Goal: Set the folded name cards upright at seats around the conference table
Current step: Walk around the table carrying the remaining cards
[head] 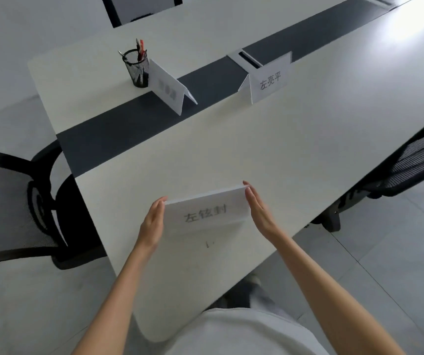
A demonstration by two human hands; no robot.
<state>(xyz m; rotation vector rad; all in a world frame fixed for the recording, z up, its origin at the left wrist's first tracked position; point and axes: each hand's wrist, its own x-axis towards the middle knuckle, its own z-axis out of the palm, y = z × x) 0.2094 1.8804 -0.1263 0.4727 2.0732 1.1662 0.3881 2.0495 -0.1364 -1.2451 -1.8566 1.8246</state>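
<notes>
Far card (269, 79) reads 左亮平; near card (205, 213), blurred, perhaps 左铉封.

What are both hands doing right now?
Left hand: open and flat against the left end of the name card.
Right hand: open and flat against the card's right end.

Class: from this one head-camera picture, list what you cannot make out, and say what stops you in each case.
- Print on the left card: blurred, head view.
- Back panel of the near card: hidden by its front, between left hand and right hand.
- Pens in the pen cup: too small to count.
- Both chairs, left and right: cut off by the frame edges.
- Dark mark on the table: too small.
</notes>
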